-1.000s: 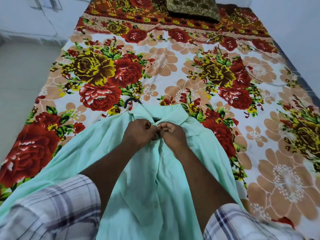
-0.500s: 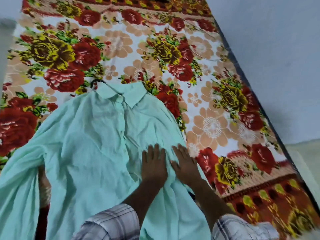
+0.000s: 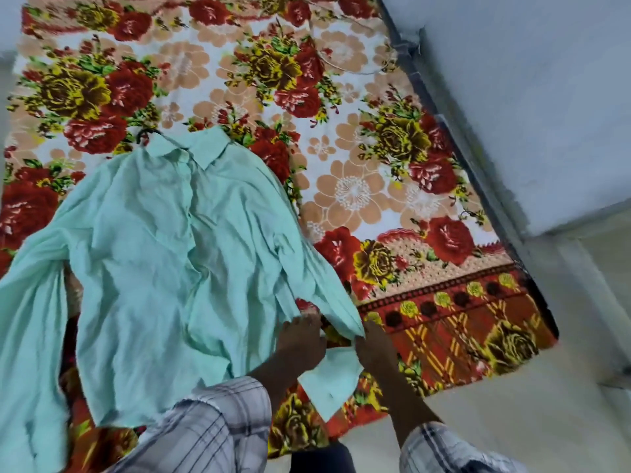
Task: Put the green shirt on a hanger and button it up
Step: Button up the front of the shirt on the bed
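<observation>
The green shirt (image 3: 164, 254) lies front up on the floral bedspread (image 3: 358, 186), its placket closed down the middle. The dark hook of the hanger (image 3: 145, 134) pokes out beside the collar; the rest of the hanger is hidden inside the shirt. The shirt's right sleeve runs down toward the foot of the bed, and its cuff (image 3: 329, 380) lies folded back between my hands. My left hand (image 3: 300, 339) grips the sleeve with curled fingers. My right hand (image 3: 374, 348) pinches the sleeve's end just to the right.
The bed's right edge (image 3: 454, 148) runs along a pale wall (image 3: 529, 97). The bed's foot edge is just below my hands, with pale floor (image 3: 512, 404) beyond. The shirt's other sleeve (image 3: 30, 336) hangs at the left.
My hands went from the collar button down to the shirt's lower front, then right onto the right sleeve's end. The view swung right and toward the foot of the bed.
</observation>
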